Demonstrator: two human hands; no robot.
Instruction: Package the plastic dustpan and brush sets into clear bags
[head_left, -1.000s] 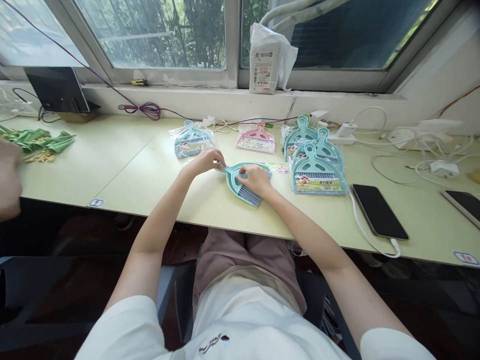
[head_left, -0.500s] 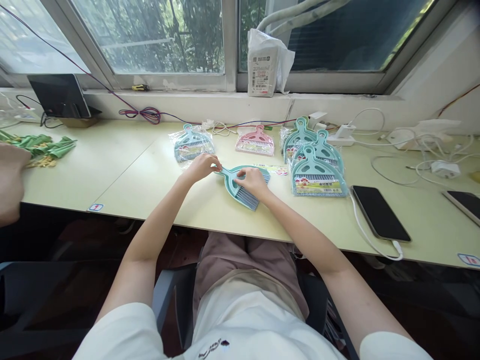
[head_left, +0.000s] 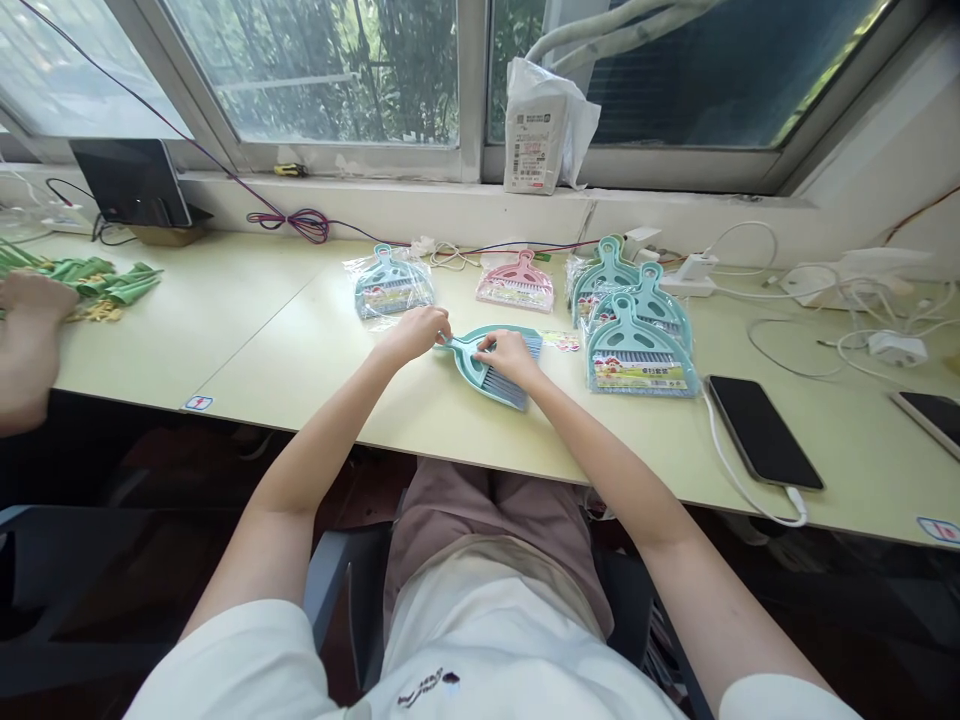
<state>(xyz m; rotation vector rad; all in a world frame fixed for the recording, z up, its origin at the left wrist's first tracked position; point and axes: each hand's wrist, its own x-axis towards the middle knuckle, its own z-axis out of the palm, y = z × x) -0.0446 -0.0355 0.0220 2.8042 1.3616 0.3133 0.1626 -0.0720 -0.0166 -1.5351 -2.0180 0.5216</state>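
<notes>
A teal dustpan (head_left: 471, 372) lies on the table with a matching hand brush (head_left: 504, 385) on it, grey-blue bristles toward the right. Both are out of any wrapper. My left hand (head_left: 417, 335) pinches the handle end; whether it grips both handles or one is hidden by the fingers. Fingers of my right hand (head_left: 507, 358) are closed on the brush's body just above the bristles. Partly behind the dustpan lies a printed label card (head_left: 561, 341).
Wrapped teal brush-and-dustpan sets (head_left: 641, 350) stand at the right; a wrapped teal set (head_left: 391, 285) and a pink set (head_left: 516, 283) lie behind. A charging phone (head_left: 763, 430) is near the right edge. Another person's hand (head_left: 37, 295) is by green bundles (head_left: 124, 288) at left.
The view has shifted slightly. The brush and dustpan have turned a little under my hands, which keep their hold. At left, the other person's hand has moved onto the green bundles.
</notes>
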